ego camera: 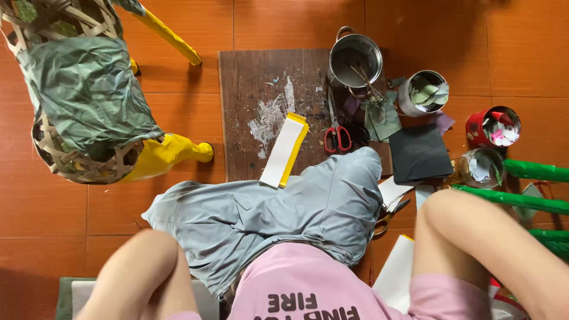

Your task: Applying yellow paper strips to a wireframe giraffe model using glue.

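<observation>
Seated on orange tiled floor [118, 213], bare knees raised at left and right of the view. Neither hand visible; state of the fingers cannot be told. Grey cloth [278, 213] draped over the lap, crumpled, reaching onto the near edge of a dark wooden board [249, 77]. Board scratched, flecked with white residue and paper scraps. White and yellow paper strips [285, 151], stacked, lying tilted on the board, touching the cloth. Red-handled scissors [336, 133] just beside the strips, blades pointing away. Steel pot [355, 59] with sticks at the board's far corner. Black paper sheets [419, 153] to the right of the cloth, near tins of scraps [495, 127]. Woven bamboo figure [77, 89] with yellow legs and green paper covering, well apart at left.
</observation>
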